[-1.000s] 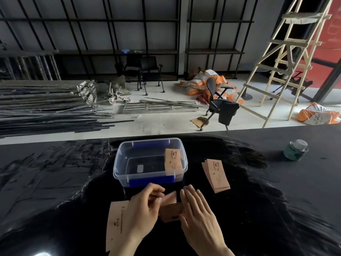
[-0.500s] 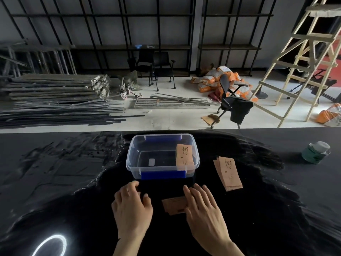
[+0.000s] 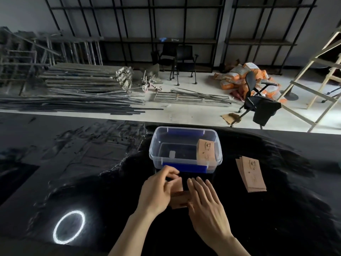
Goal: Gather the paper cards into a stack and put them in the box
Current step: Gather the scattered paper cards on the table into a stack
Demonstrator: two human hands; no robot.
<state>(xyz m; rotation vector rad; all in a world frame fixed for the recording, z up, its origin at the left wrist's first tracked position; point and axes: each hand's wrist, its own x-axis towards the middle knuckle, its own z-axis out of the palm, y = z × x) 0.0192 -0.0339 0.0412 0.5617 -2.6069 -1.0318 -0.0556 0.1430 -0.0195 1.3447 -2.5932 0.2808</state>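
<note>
1. Squaring up a small bundle of paper cards is the step in hand, we judge; the bundle lies on the dark table between our two hands.
2. Our left hand curls around the bundle's left end, fingers pinching a card that blurs in the picture.
3. Our right hand lies flat and open, fingers straight, pressing on the bundle's right part.
4. Just beyond our fingertips stands the clear box, with a card leaning inside at its right.
5. Right of our right hand, well apart, another stack waits.
6. Next, we think, the bundle needs a firm two-sided pinch and a lift forward into the box.
</note>
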